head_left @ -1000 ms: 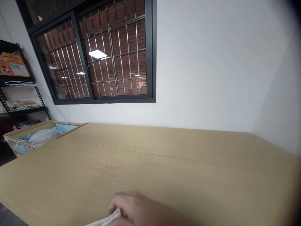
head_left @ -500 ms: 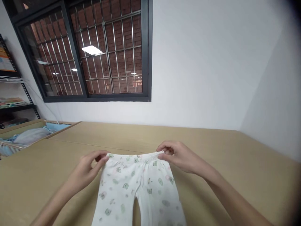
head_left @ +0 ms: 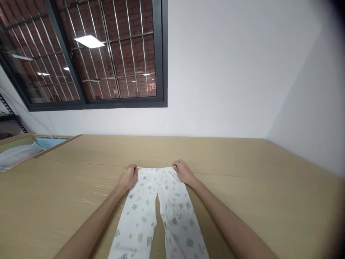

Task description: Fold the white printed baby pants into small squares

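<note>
A small pair of white pants [head_left: 145, 201], printed with green and pinkish figures, stretches toward me over the tan tabletop [head_left: 237, 201]. Its waistband is at the far end, and the lower legs run out of the bottom of the view. My left hand [head_left: 129, 176] is closed on the left corner of the waistband. At the right corner, my right hand [head_left: 183, 171] grips the band with bent fingers. Between the two hands the waistband is drawn nearly straight. The right leg has some folds along its inner side.
A wooden-edged bin [head_left: 56, 145] with pale and blue cloth is at the far left. Behind the table stands a white wall [head_left: 215, 72] with a dark-framed barred window [head_left: 161, 64]. Part of a black shelf rack [head_left: 10, 115] shows at the left edge.
Both hands have moved forward, away from me, with the waistband, and the pants now lie flatter and farther out. The view has shifted somewhat to the right and down.
</note>
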The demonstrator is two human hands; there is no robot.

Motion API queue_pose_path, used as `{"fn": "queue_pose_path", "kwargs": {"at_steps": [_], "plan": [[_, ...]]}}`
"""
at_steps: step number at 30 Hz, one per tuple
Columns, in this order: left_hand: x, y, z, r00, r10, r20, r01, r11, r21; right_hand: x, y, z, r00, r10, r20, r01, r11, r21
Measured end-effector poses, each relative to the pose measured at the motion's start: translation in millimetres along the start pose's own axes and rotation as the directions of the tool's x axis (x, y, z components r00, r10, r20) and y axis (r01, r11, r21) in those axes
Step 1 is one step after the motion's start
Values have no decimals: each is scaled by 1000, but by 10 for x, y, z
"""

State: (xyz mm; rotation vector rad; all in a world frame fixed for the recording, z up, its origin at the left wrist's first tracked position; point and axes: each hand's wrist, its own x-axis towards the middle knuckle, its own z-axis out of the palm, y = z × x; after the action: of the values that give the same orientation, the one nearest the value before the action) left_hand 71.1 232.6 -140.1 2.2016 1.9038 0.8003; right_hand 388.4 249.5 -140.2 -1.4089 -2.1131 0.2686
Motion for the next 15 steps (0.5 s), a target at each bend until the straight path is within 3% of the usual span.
{"fn": "queue_pose_path", "kwargs": {"at_steps": [5,9,12,15], "plan": [[208,28,139,998,-60,1,60,996,67,137,128,130,998,49,-29,-52,992,-115],[217,185,112,996,-89,-6,89,991,95,140,156,165,999,33,-36,-39,982,-183],[99,507,31,997,-70,-39,74,992,101,110,137,160,997,30,-66,-44,974,-220],[-236,1027,-52,999,40,14,-41,997,66,77,99,149,994,41,-101,-65,967,-248]]}}
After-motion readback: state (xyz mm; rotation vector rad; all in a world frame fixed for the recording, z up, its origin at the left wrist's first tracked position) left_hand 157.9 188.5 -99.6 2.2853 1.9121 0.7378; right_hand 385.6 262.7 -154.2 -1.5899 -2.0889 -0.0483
